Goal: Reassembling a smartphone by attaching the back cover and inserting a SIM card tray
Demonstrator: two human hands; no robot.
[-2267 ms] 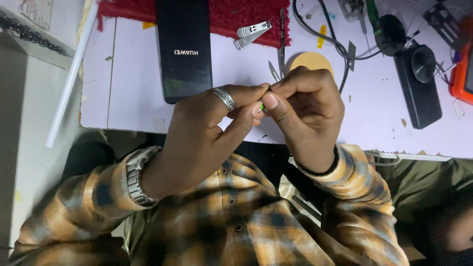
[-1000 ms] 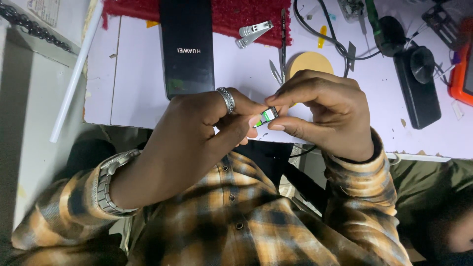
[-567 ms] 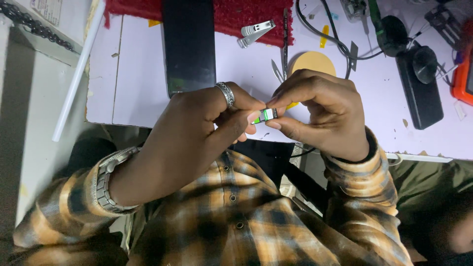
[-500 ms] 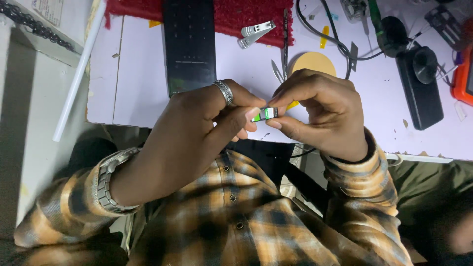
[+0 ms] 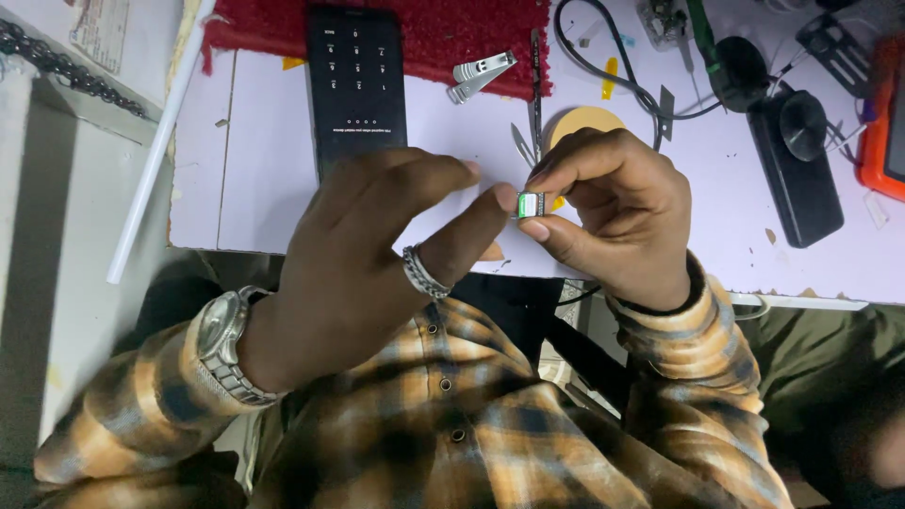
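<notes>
My right hand (image 5: 617,212) pinches a small green and silver part (image 5: 530,204) between thumb and forefinger, above the near edge of the white table (image 5: 264,160). My left hand (image 5: 377,254), with a ring and a metal wristwatch, has its fingers spread. One of its fingertips rests against the left side of the part without gripping it. A dark phone (image 5: 356,85) with a lit keypad screen lies on the table just beyond my left hand.
A red cloth (image 5: 443,33) lies at the table's far edge with a nail clipper (image 5: 481,73) and tweezers (image 5: 535,85) by it. A tan disc (image 5: 584,123), black cable (image 5: 603,75), black box (image 5: 797,165) and orange device (image 5: 881,123) sit right. A white rod (image 5: 160,141) lies left.
My left hand has let go of the part and spread its fingers; only a fingertip still touches it. My right hand keeps its pinch. The phone's screen has lit up.
</notes>
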